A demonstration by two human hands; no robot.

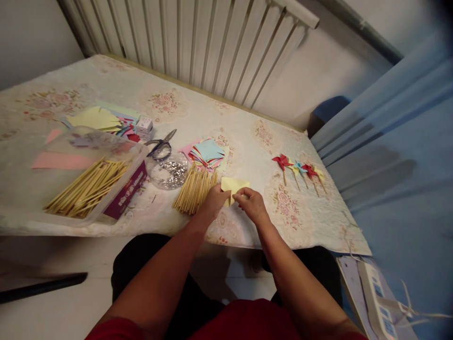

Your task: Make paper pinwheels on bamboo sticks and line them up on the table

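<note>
A pale yellow paper square point(234, 185) lies near the front edge of the table point(247, 137), partly folded. My left hand point(216, 200) pinches its left side and my right hand point(252, 202) pinches its lower right corner. Just left of my left hand lies a loose bundle of wooden sticks point(194, 189). Behind the yellow paper sits a stack of coloured paper squares point(207, 153).
Several finished paper pinwheels point(300, 171) lie in a row to the right. A clear tub point(88, 182) of sticks stands at the left, with scissors point(161, 145), a dish of shiny pins point(170, 172) and more coloured paper point(97, 118) behind. A power strip point(375, 293) lies bottom right.
</note>
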